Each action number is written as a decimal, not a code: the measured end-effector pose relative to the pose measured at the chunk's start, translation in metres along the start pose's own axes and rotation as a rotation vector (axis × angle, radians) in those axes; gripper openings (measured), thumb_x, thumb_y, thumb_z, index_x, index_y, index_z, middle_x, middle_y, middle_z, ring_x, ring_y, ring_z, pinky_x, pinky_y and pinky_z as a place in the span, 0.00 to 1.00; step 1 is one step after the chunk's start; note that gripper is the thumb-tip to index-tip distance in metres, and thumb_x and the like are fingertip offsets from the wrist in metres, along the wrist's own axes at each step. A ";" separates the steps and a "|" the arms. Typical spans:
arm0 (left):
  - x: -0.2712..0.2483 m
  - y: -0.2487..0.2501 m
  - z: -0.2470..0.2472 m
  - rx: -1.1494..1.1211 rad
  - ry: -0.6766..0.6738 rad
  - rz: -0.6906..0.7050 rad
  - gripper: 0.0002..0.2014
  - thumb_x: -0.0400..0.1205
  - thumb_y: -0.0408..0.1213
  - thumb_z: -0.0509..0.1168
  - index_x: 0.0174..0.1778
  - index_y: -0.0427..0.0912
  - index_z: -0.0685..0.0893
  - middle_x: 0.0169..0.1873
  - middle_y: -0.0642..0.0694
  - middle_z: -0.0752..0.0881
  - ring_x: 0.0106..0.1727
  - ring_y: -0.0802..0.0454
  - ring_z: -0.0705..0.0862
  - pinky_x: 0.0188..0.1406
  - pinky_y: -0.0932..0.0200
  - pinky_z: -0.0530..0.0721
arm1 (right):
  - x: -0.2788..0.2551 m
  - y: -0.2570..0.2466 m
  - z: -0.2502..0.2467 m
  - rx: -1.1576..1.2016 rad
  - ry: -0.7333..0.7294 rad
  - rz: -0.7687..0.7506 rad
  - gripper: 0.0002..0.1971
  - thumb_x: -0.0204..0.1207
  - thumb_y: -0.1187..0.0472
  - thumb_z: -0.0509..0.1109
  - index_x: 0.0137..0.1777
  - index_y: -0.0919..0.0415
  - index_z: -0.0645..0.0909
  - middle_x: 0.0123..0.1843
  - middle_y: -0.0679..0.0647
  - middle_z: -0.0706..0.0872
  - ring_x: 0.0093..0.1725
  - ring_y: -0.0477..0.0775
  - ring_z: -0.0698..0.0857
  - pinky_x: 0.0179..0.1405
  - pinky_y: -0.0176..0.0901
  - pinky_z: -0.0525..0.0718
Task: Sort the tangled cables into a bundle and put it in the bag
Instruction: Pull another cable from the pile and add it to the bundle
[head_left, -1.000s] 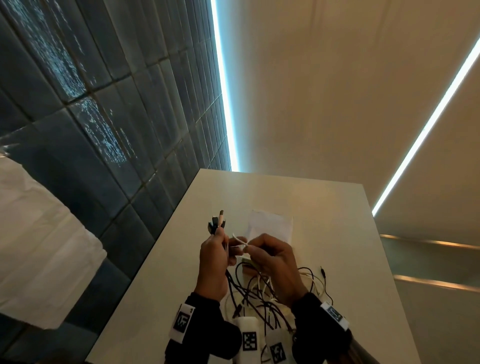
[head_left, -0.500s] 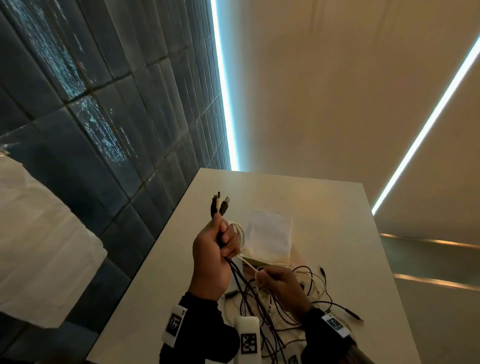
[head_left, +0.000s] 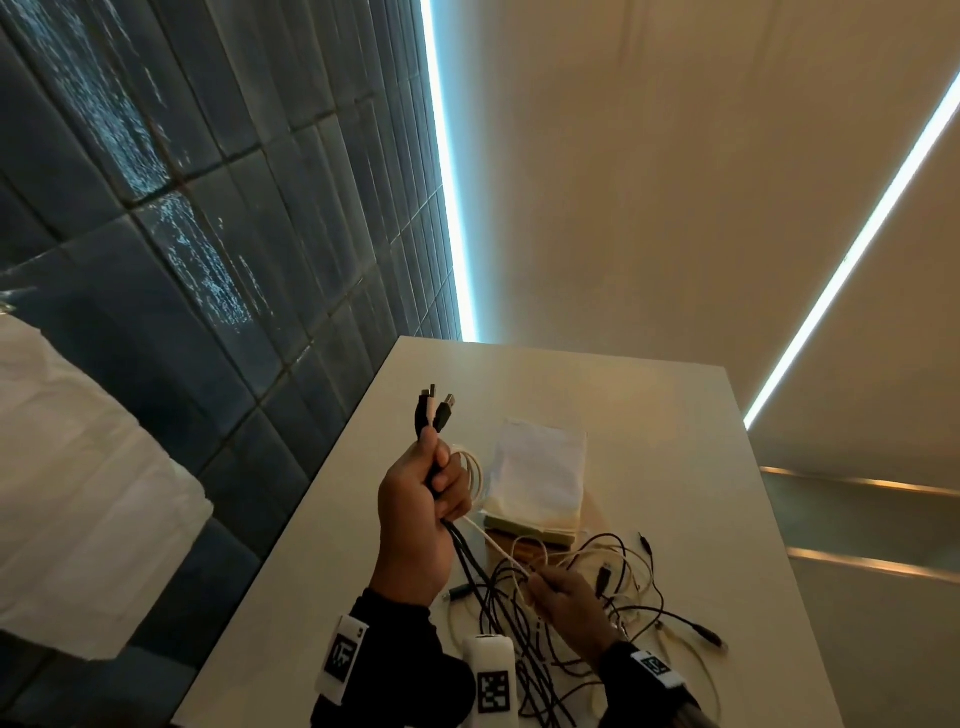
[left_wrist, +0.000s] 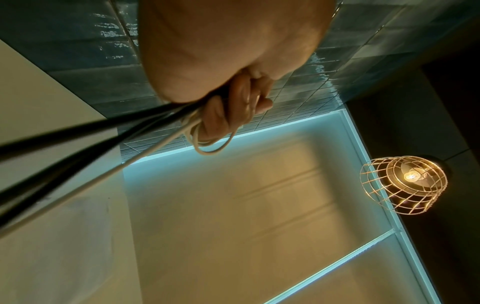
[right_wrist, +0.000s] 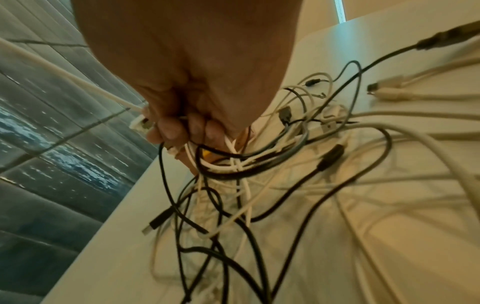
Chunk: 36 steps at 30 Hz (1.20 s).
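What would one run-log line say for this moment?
left hand: grips gathered cable ends | right hand: pinches white cable | bag: on table

Caged lamp (left_wrist: 403, 185), tiled wall (head_left: 208, 234), table (head_left: 649, 405).

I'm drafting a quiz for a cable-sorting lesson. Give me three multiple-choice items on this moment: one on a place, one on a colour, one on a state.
1. Where does the white bag lie?
A. on the table beyond the tangle
B. in the left hand
C. on the floor

2. What colours are the cables in the left hand?
A. red and blue
B. black and white
C. all green

3. What is the right hand doing?
A. resting flat on the table
B. pinching a white cable
C. holding the bag

Answers: 1 A, it lies flat behind the tangled cables; 2 B, the left wrist view shows both colours; 3 B, its fingertips close on the cable.
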<state>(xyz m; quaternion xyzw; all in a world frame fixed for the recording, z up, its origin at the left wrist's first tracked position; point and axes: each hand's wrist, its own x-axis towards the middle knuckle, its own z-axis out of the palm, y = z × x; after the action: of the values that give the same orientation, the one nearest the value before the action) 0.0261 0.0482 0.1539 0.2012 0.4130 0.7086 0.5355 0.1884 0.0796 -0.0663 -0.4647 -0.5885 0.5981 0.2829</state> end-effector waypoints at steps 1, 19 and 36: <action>0.001 0.000 -0.001 0.030 0.017 0.001 0.19 0.89 0.42 0.52 0.31 0.42 0.70 0.21 0.52 0.64 0.18 0.59 0.58 0.19 0.61 0.54 | -0.002 0.000 -0.001 -0.011 0.020 0.003 0.19 0.84 0.66 0.62 0.29 0.56 0.80 0.20 0.44 0.74 0.24 0.45 0.70 0.25 0.34 0.68; 0.009 -0.013 0.000 -0.144 0.179 -0.139 0.19 0.88 0.45 0.55 0.30 0.44 0.70 0.26 0.46 0.72 0.26 0.52 0.71 0.31 0.58 0.70 | -0.024 -0.154 0.006 0.250 -0.214 -0.355 0.09 0.79 0.63 0.70 0.40 0.68 0.85 0.29 0.58 0.74 0.27 0.47 0.69 0.27 0.35 0.67; 0.007 -0.013 0.005 0.019 0.086 -0.080 0.19 0.89 0.42 0.52 0.30 0.44 0.68 0.22 0.50 0.65 0.20 0.55 0.64 0.21 0.60 0.66 | -0.072 -0.056 -0.091 -0.053 0.036 -0.092 0.18 0.83 0.67 0.64 0.30 0.62 0.80 0.21 0.46 0.70 0.21 0.41 0.66 0.21 0.31 0.64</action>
<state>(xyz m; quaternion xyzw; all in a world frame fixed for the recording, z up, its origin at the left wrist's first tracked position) 0.0349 0.0574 0.1455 0.1589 0.4500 0.6909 0.5431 0.2873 0.0647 0.0150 -0.4550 -0.6197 0.5603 0.3082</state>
